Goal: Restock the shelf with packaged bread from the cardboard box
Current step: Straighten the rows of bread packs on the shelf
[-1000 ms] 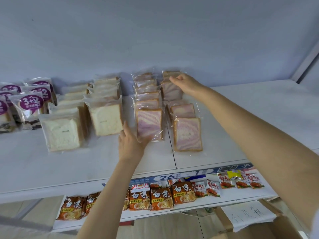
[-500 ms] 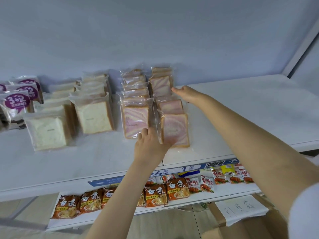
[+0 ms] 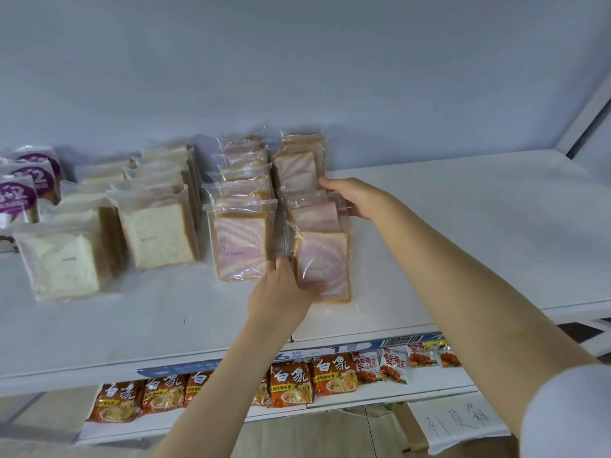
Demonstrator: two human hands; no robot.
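Two rows of pink-swirl bread packs stand on the white shelf [image 3: 463, 246]. My left hand [image 3: 284, 292] holds the front pack of the right row [image 3: 325, 259] at its lower left edge, thumb on its face. My right hand [image 3: 355, 196] rests against the right side of that row's middle packs [image 3: 314, 214], fingers touching the clear wrap. The left swirl row [image 3: 239, 249] stands beside it, untouched. The cardboard box [image 3: 410, 431] shows only as a corner at the bottom right.
Rows of white bread packs [image 3: 155, 236] and purple-labelled packs [image 3: 16, 200] fill the shelf's left part. A lower shelf carries orange noodle packets [image 3: 291, 381] and small snack packets [image 3: 393, 365]. A handwritten paper sheet [image 3: 459, 421] lies on the box.
My left hand moved from the left swirl row to the front pack of the right row. My right hand came forward from the row's back to its middle. The view shifted right.
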